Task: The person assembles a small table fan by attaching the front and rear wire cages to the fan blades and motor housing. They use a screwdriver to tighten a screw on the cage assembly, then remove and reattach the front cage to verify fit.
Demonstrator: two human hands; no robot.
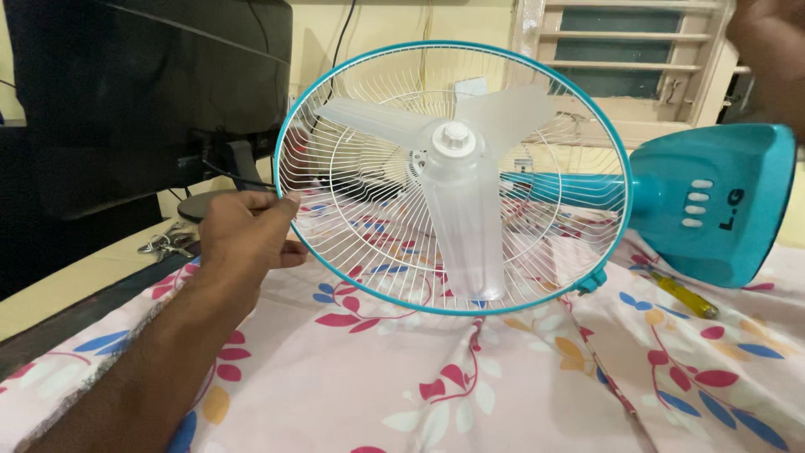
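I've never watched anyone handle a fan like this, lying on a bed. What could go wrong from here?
The fan lies on soft, rumpled floral cloth, so it might roll or tip. The left hand grips only the thin guard rim, which could bend or slip. The clear blades appear to have no front cover, so they might get knocked. A yellow tool lies loose nearby and might get lost in the folds.

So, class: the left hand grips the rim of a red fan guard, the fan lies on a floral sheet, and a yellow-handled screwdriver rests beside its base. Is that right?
Not quite. The fan guard has a teal rim, not red, as the head view shows. The rest holds: the left hand grips that rim, the fan lies on the floral sheet, and a yellow-handled screwdriver rests beside the base.
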